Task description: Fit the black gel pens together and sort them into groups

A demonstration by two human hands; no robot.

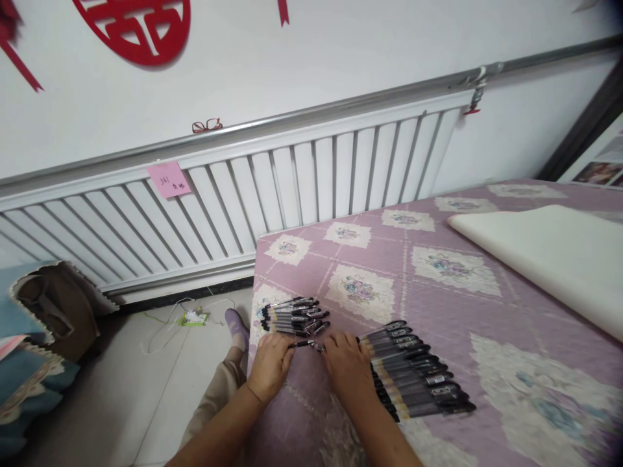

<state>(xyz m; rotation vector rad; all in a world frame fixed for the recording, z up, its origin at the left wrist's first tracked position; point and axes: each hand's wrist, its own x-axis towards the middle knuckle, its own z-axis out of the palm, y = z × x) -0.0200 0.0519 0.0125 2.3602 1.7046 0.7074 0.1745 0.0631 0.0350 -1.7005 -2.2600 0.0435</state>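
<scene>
A dark gel pen point(305, 343) lies between my two hands, low over the near left part of the table. My left hand point(269, 368) is closed on its left end with thumb and fingers together. The fingers of my right hand point(348, 365) close at its other end, where a clear, clip-like piece shows; whether that piece is separate from the pen is too small to tell. Just beyond my left hand sits a small pile of pens point(294, 316). A larger row of black-capped pens point(418, 370) lies to the right, partly behind my right hand.
A purple flowered cloth point(311, 272) covers the table, with a cream folded sheet point(549, 259) at right. Behind stands a white radiator point(302, 175) bearing a pink note point(169, 179) and glasses point(207, 126). On the floor at left is a power strip point(195, 318) with cords.
</scene>
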